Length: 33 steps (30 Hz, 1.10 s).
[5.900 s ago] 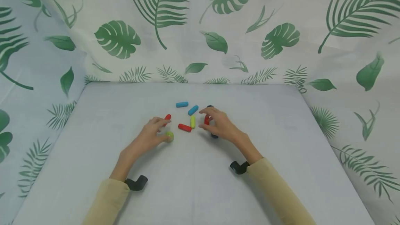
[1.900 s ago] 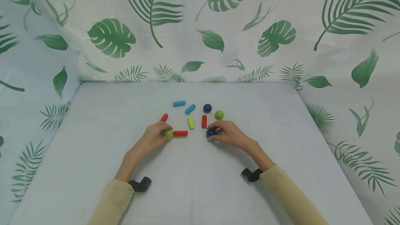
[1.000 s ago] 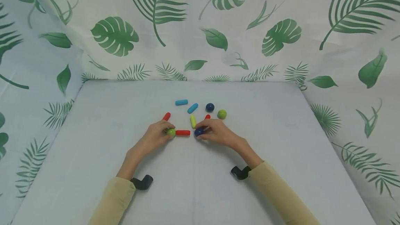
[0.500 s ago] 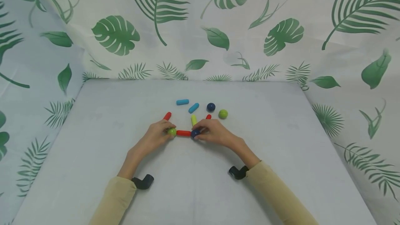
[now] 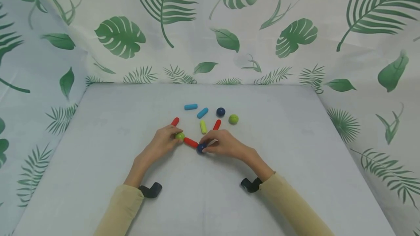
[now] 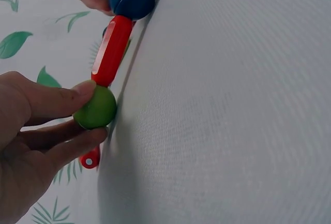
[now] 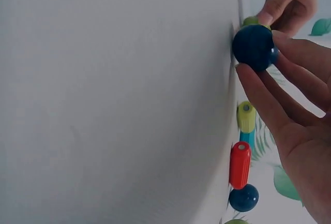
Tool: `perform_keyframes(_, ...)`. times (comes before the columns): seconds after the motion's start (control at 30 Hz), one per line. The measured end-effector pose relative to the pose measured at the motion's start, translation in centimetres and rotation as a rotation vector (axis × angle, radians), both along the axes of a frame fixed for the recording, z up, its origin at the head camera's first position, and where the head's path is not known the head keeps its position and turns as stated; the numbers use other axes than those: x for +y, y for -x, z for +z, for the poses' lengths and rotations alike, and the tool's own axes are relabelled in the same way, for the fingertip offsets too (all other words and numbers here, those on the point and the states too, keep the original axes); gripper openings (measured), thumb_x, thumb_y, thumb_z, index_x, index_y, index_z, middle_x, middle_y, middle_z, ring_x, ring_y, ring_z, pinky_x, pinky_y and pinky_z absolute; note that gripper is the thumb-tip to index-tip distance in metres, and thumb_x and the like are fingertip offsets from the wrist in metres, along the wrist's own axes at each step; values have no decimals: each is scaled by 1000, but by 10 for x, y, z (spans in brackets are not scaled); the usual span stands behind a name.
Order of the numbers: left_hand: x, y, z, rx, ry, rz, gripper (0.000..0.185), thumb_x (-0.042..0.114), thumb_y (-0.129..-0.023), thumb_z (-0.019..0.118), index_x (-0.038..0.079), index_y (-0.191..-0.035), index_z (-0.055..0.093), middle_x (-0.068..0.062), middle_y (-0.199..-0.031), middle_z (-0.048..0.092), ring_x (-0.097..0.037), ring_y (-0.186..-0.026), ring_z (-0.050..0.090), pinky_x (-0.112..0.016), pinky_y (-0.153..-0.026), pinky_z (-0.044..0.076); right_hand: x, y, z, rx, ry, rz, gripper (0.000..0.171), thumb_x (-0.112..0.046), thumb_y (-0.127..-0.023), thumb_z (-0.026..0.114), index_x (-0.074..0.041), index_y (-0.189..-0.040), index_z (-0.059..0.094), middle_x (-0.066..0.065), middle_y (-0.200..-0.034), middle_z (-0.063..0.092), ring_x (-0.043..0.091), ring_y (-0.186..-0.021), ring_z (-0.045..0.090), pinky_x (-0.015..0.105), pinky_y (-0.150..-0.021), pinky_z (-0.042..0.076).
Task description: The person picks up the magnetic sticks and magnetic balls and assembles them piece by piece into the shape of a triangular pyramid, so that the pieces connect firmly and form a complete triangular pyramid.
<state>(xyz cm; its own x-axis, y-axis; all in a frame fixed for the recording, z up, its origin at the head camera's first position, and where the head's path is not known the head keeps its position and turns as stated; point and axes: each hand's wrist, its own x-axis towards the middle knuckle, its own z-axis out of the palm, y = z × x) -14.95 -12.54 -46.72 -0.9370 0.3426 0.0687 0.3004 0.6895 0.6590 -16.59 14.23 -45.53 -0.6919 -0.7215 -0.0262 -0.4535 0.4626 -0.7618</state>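
Observation:
My left hand (image 5: pixel 161 142) pinches a green ball (image 6: pixel 96 108) between thumb and fingers. My right hand (image 5: pixel 227 145) pinches a dark blue ball (image 7: pixel 253 47) the same way. Between the two balls runs a red rod (image 6: pixel 112 51), its ends meeting both of them, so the three form one short bar. In the head view this bar slants down toward the right, low over the white table. A second red rod (image 5: pixel 175 121) lies just beyond my left fingers, and a third red rod (image 5: pixel 217 124) beyond my right hand. A metal disc shows in a rod's end in the left wrist view.
Past the hands lie a yellow-green rod (image 5: pixel 203 127), two blue rods (image 5: pixel 191 107), another dark blue ball (image 5: pixel 221 112) and another green ball (image 5: pixel 233 119). A leaf-patterned cloth (image 5: pixel 183 57) rises behind the white table (image 5: pixel 203 199).
Earlier the left hand took the green ball and joined the red rod; the right hand brought the blue ball leftward to the rod's other end. Since then that end has swung toward the wearer.

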Motion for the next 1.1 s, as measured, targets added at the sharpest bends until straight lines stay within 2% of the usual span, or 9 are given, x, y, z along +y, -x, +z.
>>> perform_keyframes(0.17, 1, 1, 1, -20, 28, 15, 36, 4, -90, 77, -4, -124, 70, -14, -114, 70, -26, -103, 66, -43, -94, 58, -3, -8, 3, -44, 16, 24, 29, -8, -91, 78, -6, -119, 73, 6, -112, 75, 16, -102, 73, 22, -90, 59)
perform_keyframes(0.37, 1, -1, 1, -26, 20, 14, 37, 3, -90, 77, -4, -125, 68, -15, -114, 69, -27, -103, 65, -43, -95, 58, -3, -8, 2, 3, 21, -5, 26, -9, -93, 76, -5, -118, 73, 5, -108, 75, 15, -99, 71, 27, -91, 60)
perform_keyframes(0.73, 0, -1, 0, -34, -22, 22, 36, 1, -89, 76, -3, -124, 68, -15, -115, 70, -27, -104, 67, -42, -95, 59, -7, 11, 3, 243, -9, -171, 28, -10, -92, 77, -1, -117, 72, 10, -110, 74, 21, -96, 70, 33, -87, 61)
perform_keyframes(0.87, -1, 0, -1, -23, -13, 20, 36, 0, -89, 77, -3, -124, 69, -14, -114, 69, -28, -104, 68, -42, -94, 60, -10, 18, 2, 262, -24, -237, 31, -11, -91, 78, -1, -119, 70, 12, -113, 73, 22, -98, 70, 33, -86, 61)
perform_keyframes(1.1, 0, 2, -1, -23, -6, 19, 36, 1, -88, 77, -4, -122, 69, -15, -115, 69, -28, -102, 69, -41, -92, 60, -15, 28, -1, 239, -62, -314, 40, -16, -89, 81, 0, -124, 68, 13, -114, 71, 23, -100, 69, 33, -87, 60)
